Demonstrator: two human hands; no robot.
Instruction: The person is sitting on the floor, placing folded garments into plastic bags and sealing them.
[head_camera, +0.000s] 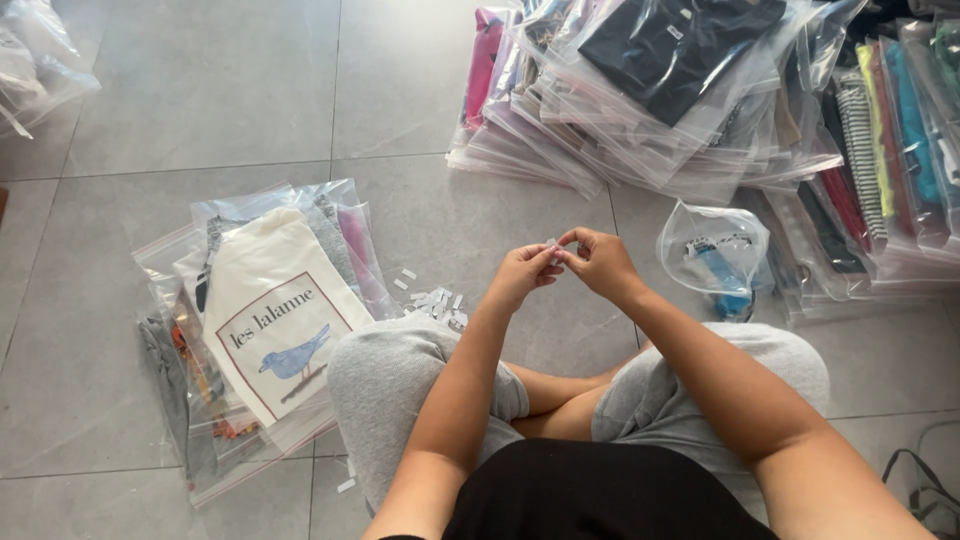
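Grey floor; hands (565, 262) pinch small white strip (553, 246).

The tiny white piece (553, 247) is sitting pinched between both hands' fingertips (545, 262), too small to identify. Bags (30, 60) at the floor's top-left corner are running off the edge, as is a black strap (925, 480) at bottom right.

Stacked bagged clothes (680, 90), bird-print cloth bag (275, 320), grey tiled floor (200, 90)
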